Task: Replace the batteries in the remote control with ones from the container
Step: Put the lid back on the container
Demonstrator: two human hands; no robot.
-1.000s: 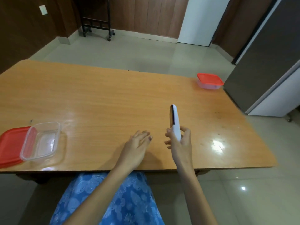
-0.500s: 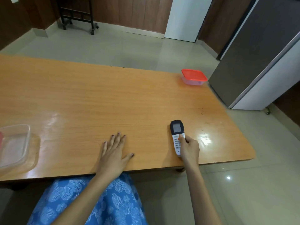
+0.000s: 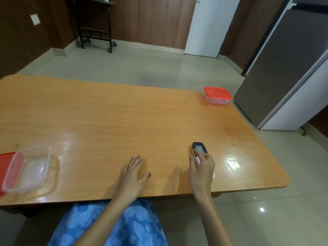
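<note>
- Right hand (image 3: 201, 172), lower right of centre: wraps fingers (image 3: 204, 156) and thumb round the lower half of the remote control (image 3: 199, 148); firm grasp.
- Remote control: dark screen end points toward the top of the frame, clear of the hand; white body mostly hidden under the fingers. Sits at or just above the surface (image 3: 124, 121); contact not discernible.
- Left hand (image 3: 134, 174), lower centre: lies palm down on the surface, fingers (image 3: 136, 160) straight and relaxed, thumb spread to the right; holds nothing. Well apart from the remote control.
- Open clear container (image 3: 26, 167), lower left near the front edge: stands upright, lid off. Red lid (image 3: 7, 157) lies against its left side, partly beneath it.
- Closed container (image 3: 217, 95), upper right by the far right corner of the surface: red lid on; contents not readable.
- Refrigerator (image 3: 284, 68), right edge of frame, just beyond that corner.
- Blue floral garment (image 3: 115, 226), bottom centre, below the front edge.
</note>
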